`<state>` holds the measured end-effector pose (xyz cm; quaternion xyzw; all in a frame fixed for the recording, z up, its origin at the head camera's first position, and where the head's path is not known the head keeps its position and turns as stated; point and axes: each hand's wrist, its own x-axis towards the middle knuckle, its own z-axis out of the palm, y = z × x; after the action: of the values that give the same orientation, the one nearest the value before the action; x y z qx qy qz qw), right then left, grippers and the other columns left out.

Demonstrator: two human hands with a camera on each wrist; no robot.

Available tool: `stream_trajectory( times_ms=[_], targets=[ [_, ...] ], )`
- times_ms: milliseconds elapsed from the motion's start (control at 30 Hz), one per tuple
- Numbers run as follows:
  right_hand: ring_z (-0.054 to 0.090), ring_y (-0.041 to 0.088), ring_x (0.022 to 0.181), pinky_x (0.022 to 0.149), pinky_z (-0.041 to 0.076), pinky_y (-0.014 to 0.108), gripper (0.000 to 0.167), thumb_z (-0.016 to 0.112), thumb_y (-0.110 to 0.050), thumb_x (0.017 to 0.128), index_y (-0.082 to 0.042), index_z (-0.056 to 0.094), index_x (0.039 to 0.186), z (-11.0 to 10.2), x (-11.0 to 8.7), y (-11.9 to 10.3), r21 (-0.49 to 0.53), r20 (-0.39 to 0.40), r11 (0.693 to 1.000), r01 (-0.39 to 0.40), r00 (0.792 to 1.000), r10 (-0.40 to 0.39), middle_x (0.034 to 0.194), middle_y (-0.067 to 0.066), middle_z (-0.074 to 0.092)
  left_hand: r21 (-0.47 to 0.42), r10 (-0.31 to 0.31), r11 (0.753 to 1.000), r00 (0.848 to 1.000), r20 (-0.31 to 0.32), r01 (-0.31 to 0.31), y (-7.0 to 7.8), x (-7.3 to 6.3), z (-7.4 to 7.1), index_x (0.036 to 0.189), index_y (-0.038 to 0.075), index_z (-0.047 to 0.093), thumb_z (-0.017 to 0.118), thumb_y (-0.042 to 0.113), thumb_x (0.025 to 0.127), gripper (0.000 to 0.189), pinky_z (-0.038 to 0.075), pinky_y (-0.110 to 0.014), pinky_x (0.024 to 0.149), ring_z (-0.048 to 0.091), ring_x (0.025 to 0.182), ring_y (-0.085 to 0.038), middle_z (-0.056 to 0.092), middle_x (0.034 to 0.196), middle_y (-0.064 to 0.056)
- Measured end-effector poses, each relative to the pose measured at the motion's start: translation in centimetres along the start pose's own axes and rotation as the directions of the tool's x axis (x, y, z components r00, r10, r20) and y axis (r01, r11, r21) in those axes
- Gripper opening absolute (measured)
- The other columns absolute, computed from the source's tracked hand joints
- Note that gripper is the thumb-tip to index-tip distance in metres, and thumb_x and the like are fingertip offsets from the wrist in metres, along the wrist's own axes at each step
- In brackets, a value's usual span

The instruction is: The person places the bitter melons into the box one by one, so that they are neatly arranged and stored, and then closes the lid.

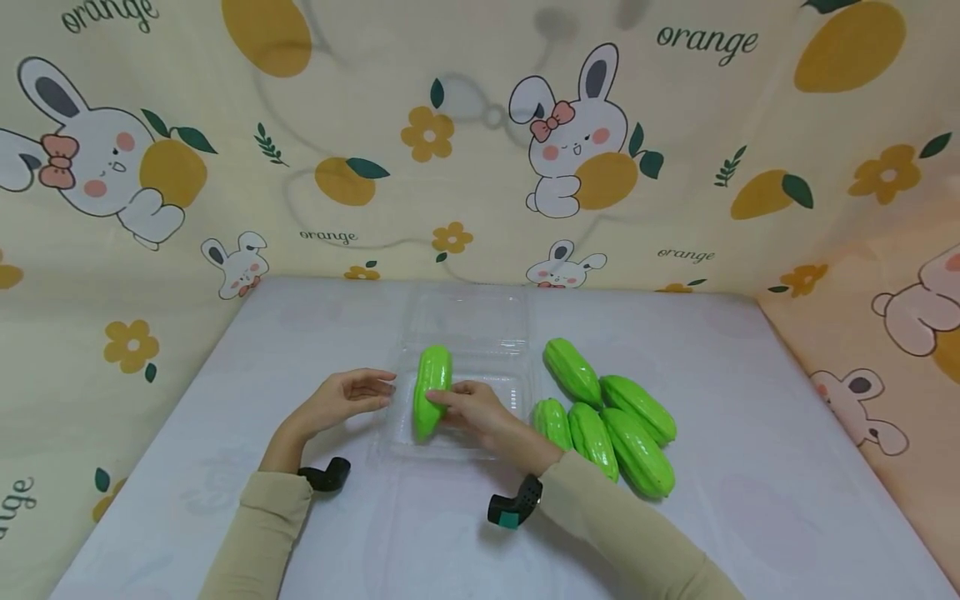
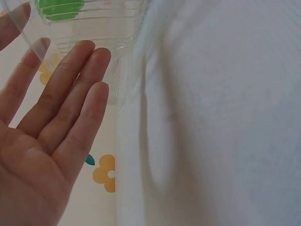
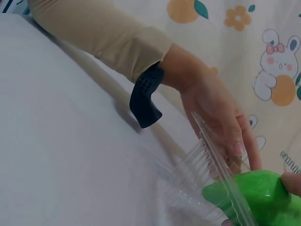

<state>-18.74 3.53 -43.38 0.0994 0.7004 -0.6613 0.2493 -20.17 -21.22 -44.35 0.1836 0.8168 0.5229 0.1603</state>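
Note:
My right hand (image 1: 487,414) grips a glossy green ridged gourd, which looks like a bitter melon (image 1: 434,375), with the thumb across its near side. It is held lengthwise over the left part of a clear plastic clamshell box (image 1: 442,452), whose lid (image 1: 465,319) lies folded back. In the right wrist view the bitter melon (image 3: 263,190) is partly behind the box wall (image 3: 221,165); only a bit of the right thumb shows. Just by the box's left edge is my left hand (image 1: 347,396). The left wrist view shows that hand (image 2: 56,117) with its fingers extended, holding nothing.
To the right of the box several more green bitter melons (image 1: 633,450) lie in a cluster, partly behind the right forearm. A white cloth (image 1: 735,467) covers the table. Behind it hangs a printed curtain (image 1: 480,200) with rabbits and oranges.

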Motion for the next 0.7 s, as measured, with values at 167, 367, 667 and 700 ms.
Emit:
stream_trajectory(
  times_ms=[167,367,667,700],
  targets=[
    [0.067,0.013,0.086,0.093,0.055,0.034,0.046,0.070,-0.021,0.088,0.011,0.056,0.118,0.4,0.0,-0.4,0.040,0.006,0.999,0.004,1.000,-0.004,0.115,0.019,0.066,-0.008,0.002,1.000,1.000,0.007,-0.002,-0.1,0.0,0.0,0.133,-0.003,0.052,0.067,0.021,0.091,0.050,0.052,-0.016,0.086,0.065,0.110,-0.019,0.063,0.127,-0.026],
    [0.069,0.016,0.089,0.091,0.056,0.033,0.047,0.069,-0.020,0.088,0.012,0.055,0.119,1.0,0.0,-0.5,0.074,0.020,0.997,-0.007,1.000,0.005,0.116,0.020,0.066,-0.011,0.013,1.000,1.000,0.010,-0.012,-0.1,0.0,0.0,0.133,-0.003,0.053,0.067,0.020,0.091,0.049,0.051,-0.015,0.087,0.065,0.108,-0.010,0.063,0.127,-0.025],
    [0.069,0.024,0.102,0.092,0.056,0.034,0.048,0.071,-0.019,0.087,0.011,0.053,0.119,1.6,0.7,-0.3,0.071,0.016,0.997,-0.035,0.999,0.034,0.121,0.023,0.063,-0.012,0.018,1.000,1.000,0.012,-0.018,0.0,-0.1,0.0,0.133,-0.003,0.052,0.066,0.020,0.091,0.050,0.051,-0.015,0.087,0.065,0.111,-0.017,0.062,0.127,-0.026],
    [0.069,0.025,0.102,0.092,0.056,0.035,0.047,0.071,-0.018,0.087,0.011,0.053,0.118,1.6,0.8,-0.2,0.069,0.014,0.997,-0.036,0.999,0.035,0.121,0.024,0.063,-0.012,0.016,1.000,1.000,0.012,-0.016,0.1,-0.1,0.0,0.133,-0.004,0.052,0.066,0.020,0.091,0.050,0.051,-0.015,0.087,0.065,0.111,-0.018,0.062,0.127,-0.026]
  ],
)
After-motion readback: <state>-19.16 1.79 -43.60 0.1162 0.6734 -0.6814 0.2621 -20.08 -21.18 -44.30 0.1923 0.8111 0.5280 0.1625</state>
